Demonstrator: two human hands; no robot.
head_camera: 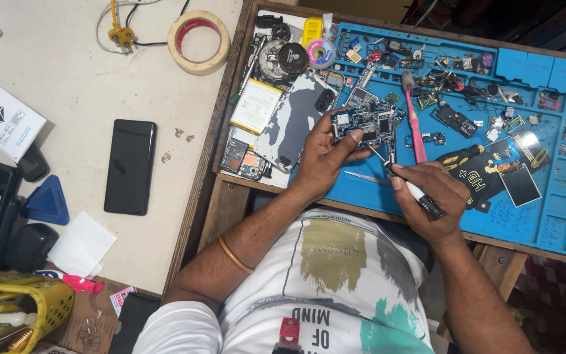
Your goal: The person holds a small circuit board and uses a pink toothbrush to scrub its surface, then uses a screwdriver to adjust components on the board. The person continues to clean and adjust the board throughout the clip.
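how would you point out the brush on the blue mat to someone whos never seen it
Find the blue work mat on the wooden tray. Near its middle, just right of the circuit board the left hand holds, lies a pink toothbrush: the only long pink thing there.

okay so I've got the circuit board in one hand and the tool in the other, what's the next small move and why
Probably ease the tool's tip down onto the lower edge of the circuit board. The left hand already pinches the board over the blue mat, and the right hand has the thin tip angled up toward it, seemingly just short of contact. Keep the left-hand grip steady so the board doesn't twist.
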